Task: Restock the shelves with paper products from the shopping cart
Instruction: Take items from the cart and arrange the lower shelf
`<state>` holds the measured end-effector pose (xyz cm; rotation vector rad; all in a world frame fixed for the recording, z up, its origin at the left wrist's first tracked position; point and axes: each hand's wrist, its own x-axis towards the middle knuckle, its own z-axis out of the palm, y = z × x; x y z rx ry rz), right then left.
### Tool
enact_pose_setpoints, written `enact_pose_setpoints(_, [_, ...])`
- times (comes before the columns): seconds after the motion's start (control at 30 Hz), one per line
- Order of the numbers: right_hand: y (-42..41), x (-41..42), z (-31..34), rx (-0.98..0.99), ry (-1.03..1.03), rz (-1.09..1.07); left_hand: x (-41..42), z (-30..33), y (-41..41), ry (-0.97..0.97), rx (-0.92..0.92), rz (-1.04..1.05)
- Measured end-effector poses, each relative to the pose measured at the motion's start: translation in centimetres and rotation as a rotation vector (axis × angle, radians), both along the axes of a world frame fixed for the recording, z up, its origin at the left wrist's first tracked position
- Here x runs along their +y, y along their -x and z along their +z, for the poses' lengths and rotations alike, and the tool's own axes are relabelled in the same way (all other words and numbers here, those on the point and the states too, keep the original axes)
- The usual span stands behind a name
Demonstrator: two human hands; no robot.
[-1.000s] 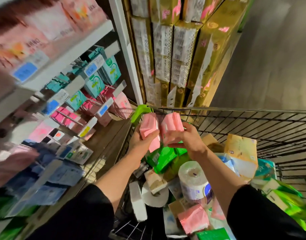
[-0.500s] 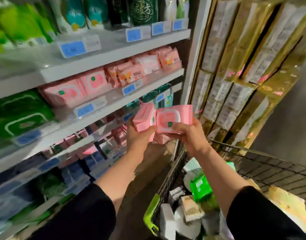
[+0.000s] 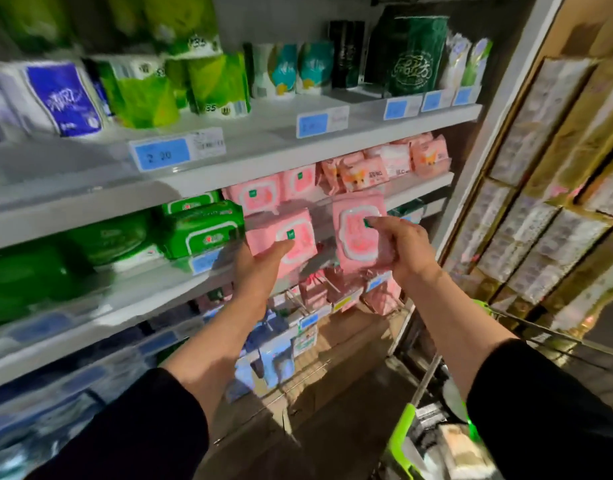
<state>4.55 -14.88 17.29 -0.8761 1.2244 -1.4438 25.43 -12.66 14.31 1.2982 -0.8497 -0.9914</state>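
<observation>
My left hand (image 3: 260, 268) grips a pink wipes pack (image 3: 287, 237), held up in front of the middle shelf (image 3: 125, 299). My right hand (image 3: 402, 251) grips a second pink wipes pack (image 3: 357, 230), upright and a little to the right of the first. Both packs hover just below a row of matching pink packs (image 3: 263, 199) standing on that shelf level. The shopping cart (image 3: 405, 441) with its green handle shows at the bottom right; only a few pale items inside are visible.
Green wipes packs (image 3: 197, 226) sit left of the pink row. The upper shelf (image 3: 332, 140) carries green, blue and dark packs with blue price tags. Small pink packs (image 3: 377, 171) lie further right. Gold boxed stacks (image 3: 554, 202) stand at the right. Lower shelves hold blue packs.
Both hands have lifted the two pink packs from over the cart up to the middle shelf and moved them apart. My view has swung from the cart up to the shelves.
</observation>
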Motion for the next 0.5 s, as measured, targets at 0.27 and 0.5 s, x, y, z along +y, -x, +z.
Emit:
enact_pose_setpoints(0.27, [-3.0, -2.1, 1.4, 0.006, -0.027, 0.012, -0.9, 1.0, -2.6, 0.148, -0.218, -0.012])
enact_pose_setpoints(0.5, [-2.6, -7.2, 4.9, 0.065, -0.029, -0.126, -2.2, 3.5, -1.4, 0.291, -0.472, -0.040])
